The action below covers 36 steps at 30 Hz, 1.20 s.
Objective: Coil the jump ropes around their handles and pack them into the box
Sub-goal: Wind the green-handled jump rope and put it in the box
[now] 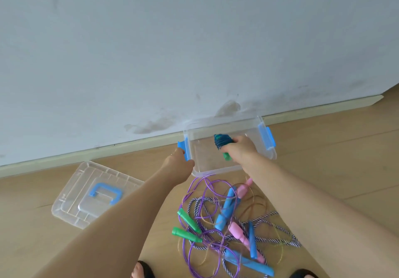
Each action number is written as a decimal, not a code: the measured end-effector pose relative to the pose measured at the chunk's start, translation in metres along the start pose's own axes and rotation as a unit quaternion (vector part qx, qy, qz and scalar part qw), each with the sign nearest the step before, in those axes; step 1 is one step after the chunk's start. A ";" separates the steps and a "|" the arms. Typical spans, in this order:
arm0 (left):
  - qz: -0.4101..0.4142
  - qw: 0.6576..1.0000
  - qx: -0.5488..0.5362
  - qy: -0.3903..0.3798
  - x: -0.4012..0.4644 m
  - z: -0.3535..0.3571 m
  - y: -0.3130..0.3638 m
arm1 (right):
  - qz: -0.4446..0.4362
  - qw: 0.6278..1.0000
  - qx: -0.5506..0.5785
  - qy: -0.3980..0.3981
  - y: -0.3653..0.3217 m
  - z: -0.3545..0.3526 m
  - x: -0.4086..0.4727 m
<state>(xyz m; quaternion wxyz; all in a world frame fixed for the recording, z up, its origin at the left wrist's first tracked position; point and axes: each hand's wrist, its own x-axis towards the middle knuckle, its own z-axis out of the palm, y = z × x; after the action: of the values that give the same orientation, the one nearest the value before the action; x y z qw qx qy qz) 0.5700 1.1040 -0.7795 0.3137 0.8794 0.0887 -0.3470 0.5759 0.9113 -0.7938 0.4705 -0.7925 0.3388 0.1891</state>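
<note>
- The coiled jump rope [220, 142], dark blue cord wound round green handles, is held inside the open clear box [216, 169], above its bare bottom and not yet set down.
- The right hand [239, 148] grips this bundle, its fingers curled round the handle end; the wound end points toward the wall.
- The left hand [179, 161] is at the box's left end by the blue latch [183, 147]; it seems to steady the box, but I cannot tell how its fingers lie there.
- The box sits on the floor against the skirting board [108, 150]; its lid [95, 193] lies flat, well apart to the left.
- Just in front of the box is a tangle of loose ropes [226, 219]: green, blue and pink handles, with purple and striped cords crossing.
- Risk: the coil looks unsecured, so letting go carelessly could let the cord spring loose in the box.
- Risk: pulling one rope from the knotted pile may drag the others along or tighten the tangle.
</note>
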 end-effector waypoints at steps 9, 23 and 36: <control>0.057 0.997 -0.035 0.040 0.060 0.024 -0.020 | -0.029 0.962 -0.263 -0.065 0.005 0.093 0.084; 0.024 0.997 0.071 -0.030 0.025 0.038 -0.042 | -0.226 0.944 -0.166 0.175 0.014 0.043 0.017; 0.016 0.976 0.170 -0.134 -0.021 0.083 -0.070 | -0.025 0.972 -0.225 -0.057 0.139 0.080 -0.070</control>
<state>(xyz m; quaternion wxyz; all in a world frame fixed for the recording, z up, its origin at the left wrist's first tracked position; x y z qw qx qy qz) 0.4819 1.1093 -0.8465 0.1744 0.8667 -0.0282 -0.4664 0.4292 0.9604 -0.8753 0.3027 -0.8743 0.2404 0.2936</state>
